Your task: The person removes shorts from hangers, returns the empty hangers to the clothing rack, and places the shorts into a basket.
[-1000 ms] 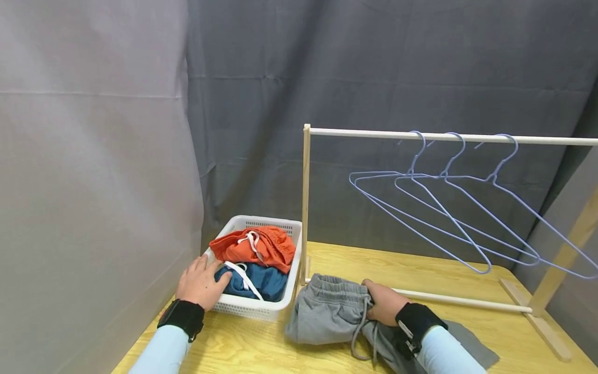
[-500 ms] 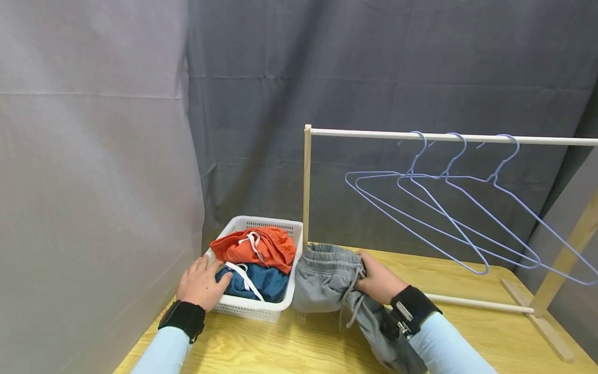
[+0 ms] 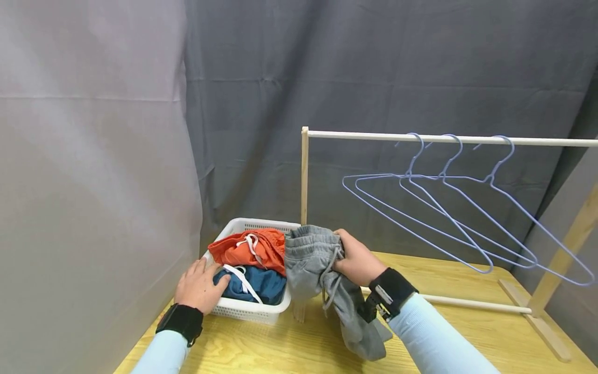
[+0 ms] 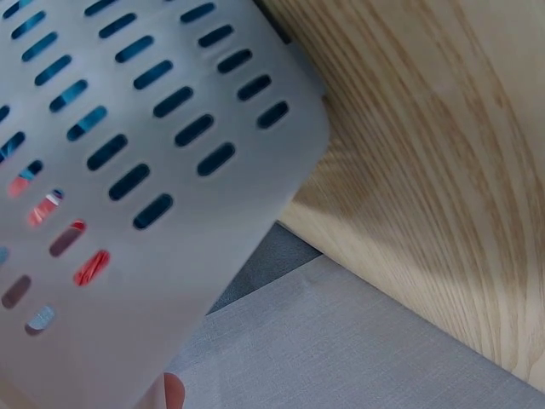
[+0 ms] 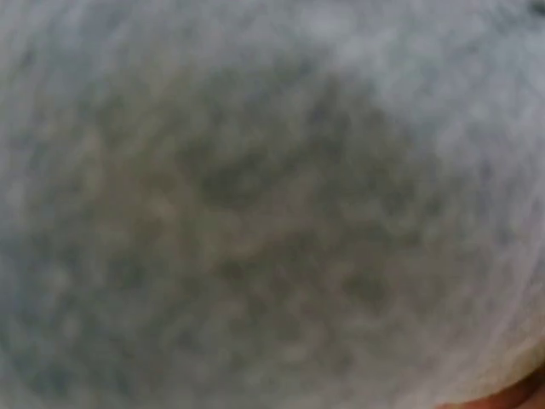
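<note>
My right hand [image 3: 359, 262] grips grey drawstring pants [image 3: 310, 259] near the waistband, raised so that they overlap the right side of a white plastic basket [image 3: 252, 310]. One end of the pants hangs down towards the wooden table. Blurred grey cloth [image 5: 272, 204] fills the right wrist view. At the basket's left rim, my left hand [image 3: 200, 287] holds on, thumb on the inner side. A fingertip [image 4: 174, 392] shows by the basket wall [image 4: 230, 204] in the left wrist view. Inside the basket lie an orange garment [image 3: 261, 252] and a blue garment [image 3: 266, 284], both with white drawstrings.
Right of the basket stands a wooden clothes rack [image 3: 304, 182]. Three lavender wire hangers [image 3: 420, 208] hang from its top bar [image 3: 364, 136]. A low bar [image 3: 467, 303] runs across near the table [image 3: 444, 343]. Grey cloth walls [image 3: 261, 114] enclose the table.
My right hand has lifted the grey pants and carried them left, to the basket's right side. The left hand has stayed at the basket's rim.
</note>
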`<state>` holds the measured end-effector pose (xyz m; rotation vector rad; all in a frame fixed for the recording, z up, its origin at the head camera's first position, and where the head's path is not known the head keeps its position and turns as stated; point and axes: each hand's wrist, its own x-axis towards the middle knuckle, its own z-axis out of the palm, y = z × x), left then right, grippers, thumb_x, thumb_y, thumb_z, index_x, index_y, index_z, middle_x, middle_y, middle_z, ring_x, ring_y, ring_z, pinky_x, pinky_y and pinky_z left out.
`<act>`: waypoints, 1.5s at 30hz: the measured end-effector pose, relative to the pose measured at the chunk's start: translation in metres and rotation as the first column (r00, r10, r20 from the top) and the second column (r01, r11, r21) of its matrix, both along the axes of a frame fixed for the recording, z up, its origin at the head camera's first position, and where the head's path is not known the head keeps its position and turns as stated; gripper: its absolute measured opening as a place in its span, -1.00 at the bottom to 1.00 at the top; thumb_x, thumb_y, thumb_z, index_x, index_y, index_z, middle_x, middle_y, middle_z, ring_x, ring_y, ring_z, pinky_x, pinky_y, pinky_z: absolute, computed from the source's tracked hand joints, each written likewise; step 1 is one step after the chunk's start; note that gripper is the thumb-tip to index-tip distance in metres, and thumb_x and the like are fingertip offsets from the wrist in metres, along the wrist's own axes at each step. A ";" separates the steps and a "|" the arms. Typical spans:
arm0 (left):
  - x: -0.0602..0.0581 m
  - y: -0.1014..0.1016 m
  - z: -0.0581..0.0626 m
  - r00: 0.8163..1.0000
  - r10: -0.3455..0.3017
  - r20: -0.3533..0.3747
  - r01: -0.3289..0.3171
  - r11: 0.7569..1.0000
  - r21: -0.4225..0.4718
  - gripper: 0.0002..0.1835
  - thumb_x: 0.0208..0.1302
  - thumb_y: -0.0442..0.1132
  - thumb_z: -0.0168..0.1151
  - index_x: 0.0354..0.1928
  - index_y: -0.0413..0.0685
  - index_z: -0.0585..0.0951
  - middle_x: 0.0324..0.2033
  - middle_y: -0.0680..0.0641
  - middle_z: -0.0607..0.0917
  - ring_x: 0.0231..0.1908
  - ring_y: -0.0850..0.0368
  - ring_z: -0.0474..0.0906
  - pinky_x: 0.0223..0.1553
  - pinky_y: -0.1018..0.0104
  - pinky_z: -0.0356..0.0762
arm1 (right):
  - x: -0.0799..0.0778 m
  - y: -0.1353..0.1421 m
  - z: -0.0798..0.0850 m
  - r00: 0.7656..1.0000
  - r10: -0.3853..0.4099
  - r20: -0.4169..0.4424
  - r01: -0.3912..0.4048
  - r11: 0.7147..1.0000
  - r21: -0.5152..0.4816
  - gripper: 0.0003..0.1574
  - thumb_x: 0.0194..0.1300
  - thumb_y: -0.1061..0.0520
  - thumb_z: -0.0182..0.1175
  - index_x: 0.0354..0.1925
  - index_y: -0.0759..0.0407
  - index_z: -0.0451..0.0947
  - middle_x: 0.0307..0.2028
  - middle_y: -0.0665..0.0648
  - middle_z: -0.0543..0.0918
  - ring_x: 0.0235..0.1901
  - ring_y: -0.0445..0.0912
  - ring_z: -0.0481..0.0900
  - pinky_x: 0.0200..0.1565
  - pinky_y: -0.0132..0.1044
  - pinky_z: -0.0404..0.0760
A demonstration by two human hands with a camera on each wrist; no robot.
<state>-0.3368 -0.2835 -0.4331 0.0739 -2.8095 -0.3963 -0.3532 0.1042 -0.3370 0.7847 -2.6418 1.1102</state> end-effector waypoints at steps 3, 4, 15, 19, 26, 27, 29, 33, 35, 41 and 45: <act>0.001 -0.001 0.000 1.000 0.003 0.003 -0.003 1.000 0.002 -0.34 0.40 0.16 0.13 0.40 -0.06 0.47 0.46 -0.39 0.23 0.46 -0.40 0.02 0.39 -0.38 -0.07 | -0.002 -0.011 0.010 1.000 0.006 -0.016 -0.006 1.000 -0.003 -0.42 0.09 0.38 0.31 0.09 0.23 0.38 -0.07 0.14 0.57 -0.06 0.01 0.52 0.05 -0.01 0.49; 0.001 -0.001 0.000 1.000 0.003 0.003 -0.003 1.000 0.003 -0.34 0.40 0.16 0.13 0.40 -0.06 0.46 0.46 -0.39 0.23 0.46 -0.40 0.02 0.39 -0.38 -0.07 | -0.002 -0.015 0.013 1.000 0.004 -0.021 -0.004 1.000 0.000 -0.41 0.10 0.38 0.31 0.10 0.23 0.38 -0.06 0.14 0.57 -0.05 0.01 0.52 0.06 -0.01 0.48; 0.006 -0.004 0.003 1.000 -0.004 -0.014 0.004 1.000 -0.006 -0.36 0.41 0.16 0.13 0.38 -0.06 0.49 0.44 -0.39 0.26 0.45 -0.39 0.06 0.38 -0.40 -0.03 | -0.006 -0.053 0.050 0.997 0.007 -0.077 -0.012 0.998 -0.064 -0.37 0.16 0.31 0.32 0.17 0.21 0.34 0.00 0.17 0.56 0.00 0.03 0.53 0.11 -0.02 0.49; 0.007 -0.004 0.002 1.000 -0.006 -0.015 0.006 1.000 -0.003 -0.36 0.41 0.16 0.12 0.38 -0.06 0.49 0.45 -0.39 0.26 0.45 -0.39 0.07 0.37 -0.40 -0.03 | -0.006 -0.065 0.066 0.993 0.015 -0.121 -0.023 0.997 -0.067 -0.36 0.12 0.32 0.33 0.16 0.22 0.35 0.00 0.18 0.55 0.00 0.03 0.51 0.11 -0.04 0.48; 0.007 -0.003 0.002 1.000 0.002 -0.011 -0.002 1.000 0.003 -0.35 0.42 0.18 0.10 0.39 -0.05 0.48 0.45 -0.37 0.25 0.45 -0.37 0.07 0.39 -0.38 -0.04 | -0.009 -0.083 0.096 0.986 0.021 -0.163 -0.036 0.995 -0.090 -0.36 0.11 0.33 0.35 0.15 0.23 0.37 0.01 0.19 0.53 0.03 0.03 0.49 0.14 -0.06 0.46; 0.008 -0.002 0.003 1.000 0.002 -0.014 -0.002 1.000 0.005 -0.35 0.42 0.18 0.11 0.39 -0.05 0.48 0.45 -0.38 0.26 0.45 -0.37 0.07 0.39 -0.38 -0.04 | -0.010 -0.085 0.100 0.986 0.020 -0.168 -0.036 0.995 -0.094 -0.37 0.12 0.33 0.35 0.15 0.23 0.37 0.02 0.19 0.53 0.04 0.03 0.48 0.15 -0.06 0.45; 0.008 -0.001 0.003 1.000 0.000 -0.018 0.000 1.000 0.007 -0.36 0.42 0.16 0.11 0.38 -0.06 0.49 0.45 -0.38 0.26 0.45 -0.38 0.07 0.38 -0.38 -0.04 | -0.011 -0.089 0.108 0.983 0.020 -0.183 -0.038 0.994 -0.100 -0.37 0.12 0.32 0.35 0.15 0.24 0.38 0.03 0.19 0.53 0.05 0.03 0.48 0.17 -0.06 0.44; 0.011 0.001 0.004 1.000 0.000 -0.020 0.000 1.000 0.008 -0.36 0.42 0.16 0.11 0.38 -0.07 0.49 0.44 -0.38 0.27 0.45 -0.39 0.08 0.38 -0.38 -0.04 | -0.014 -0.095 0.121 0.977 0.013 -0.213 -0.035 0.994 -0.099 -0.36 0.12 0.31 0.33 0.17 0.25 0.38 0.05 0.20 0.53 0.06 0.03 0.48 0.17 -0.07 0.43; 0.011 0.002 0.004 1.000 0.006 -0.017 -0.006 1.000 0.009 -0.35 0.42 0.16 0.12 0.39 -0.07 0.48 0.45 -0.38 0.27 0.45 -0.39 0.07 0.39 -0.38 -0.05 | -0.016 -0.098 0.126 0.975 0.003 -0.220 -0.026 0.995 -0.101 -0.36 0.13 0.31 0.32 0.18 0.25 0.37 0.06 0.21 0.52 0.07 0.03 0.48 0.17 -0.07 0.43; 0.013 0.002 0.004 1.000 0.024 -0.006 -0.024 1.000 0.003 -0.33 0.42 0.18 0.11 0.41 -0.05 0.46 0.46 -0.37 0.25 0.46 -0.39 0.05 0.40 -0.37 -0.07 | -0.020 -0.109 0.136 0.974 -0.031 -0.225 -0.002 0.990 -0.144 -0.34 0.13 0.33 0.29 0.20 0.27 0.35 0.08 0.23 0.53 0.07 0.04 0.49 0.17 -0.08 0.43; 0.016 0.003 0.006 1.000 0.027 -0.011 -0.027 1.000 0.010 -0.34 0.42 0.18 0.12 0.42 -0.03 0.45 0.46 -0.36 0.25 0.46 -0.38 0.05 0.39 -0.38 -0.07 | -0.023 -0.122 0.136 0.976 -0.041 -0.212 -0.001 0.981 -0.194 -0.34 0.16 0.32 0.29 0.21 0.29 0.32 0.08 0.24 0.54 0.08 0.05 0.49 0.18 -0.10 0.43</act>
